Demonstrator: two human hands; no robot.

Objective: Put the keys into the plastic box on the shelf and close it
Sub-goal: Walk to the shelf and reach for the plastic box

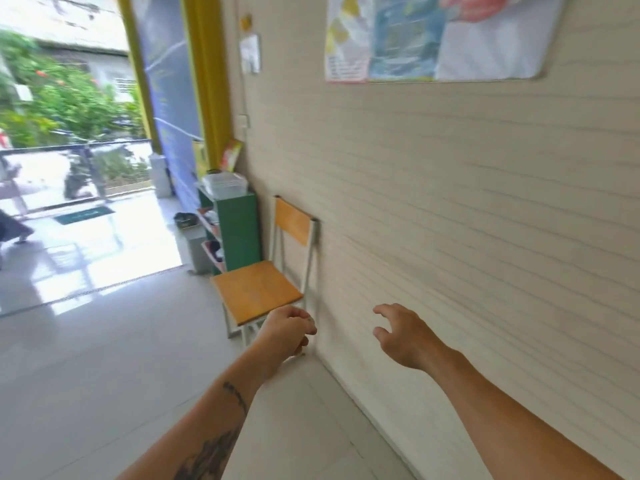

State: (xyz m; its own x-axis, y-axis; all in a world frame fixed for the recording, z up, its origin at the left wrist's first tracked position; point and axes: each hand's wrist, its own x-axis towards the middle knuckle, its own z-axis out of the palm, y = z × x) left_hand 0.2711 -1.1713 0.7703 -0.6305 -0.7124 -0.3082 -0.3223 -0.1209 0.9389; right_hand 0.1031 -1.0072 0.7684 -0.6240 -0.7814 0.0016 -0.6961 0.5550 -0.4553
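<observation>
Left hand [289, 329] curled into closed fist near front edge of chair [256, 291], contents not visible, keys unseen; right hand [403, 336] open, fingers spread, empty, right of chair; plastic box [225, 183] atop green shelf [239, 230] beyond chair, lid on

a: what's by the wall?
b: a folding chair [259, 289] with an orange seat and backrest, white frame, standing against the ribbed beige wall [485, 237] near the centre.
a: and higher up?
b: at 1 o'clock a large poster [440, 36] hangs on that wall, its print blurred. at 12 o'clock a small paper notice [250, 53] is pinned beside a yellow door frame [207, 74].
a: the left side?
b: at 10 o'clock, green bushes [62, 98] outside, past a dark railing [69, 148]. a grey bin [194, 244] stands on the pale tiled floor [104, 358] at the doorway.
</observation>
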